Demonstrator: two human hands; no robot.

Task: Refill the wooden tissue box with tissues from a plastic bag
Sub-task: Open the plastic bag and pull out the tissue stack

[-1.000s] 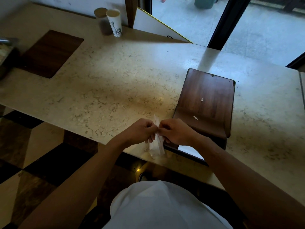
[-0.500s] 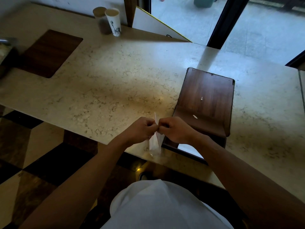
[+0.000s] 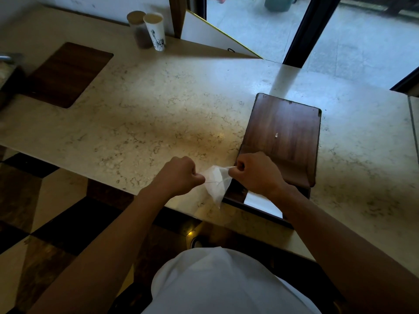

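Note:
A thin clear plastic bag (image 3: 216, 185) hangs stretched between my two fists just above the counter's near edge. My left hand (image 3: 181, 174) pinches its left side, my right hand (image 3: 255, 172) pinches its right side, and the two are pulled apart. The dark wooden tissue box (image 3: 285, 130) lies on the marble counter right behind my right hand, its lid slid back. White tissues (image 3: 260, 201) show in the open near end, partly covered by my right wrist.
The marble counter (image 3: 158, 114) runs left to right, its edge close to me. A dark wooden inlay (image 3: 65, 74) sits at far left, two paper cups (image 3: 154, 30) at the back. Glass doors and a dark frame (image 3: 303, 30) stand behind.
My hands, which were pressed together on the folded bag, have pulled apart sideways, and the bag has spread open between them.

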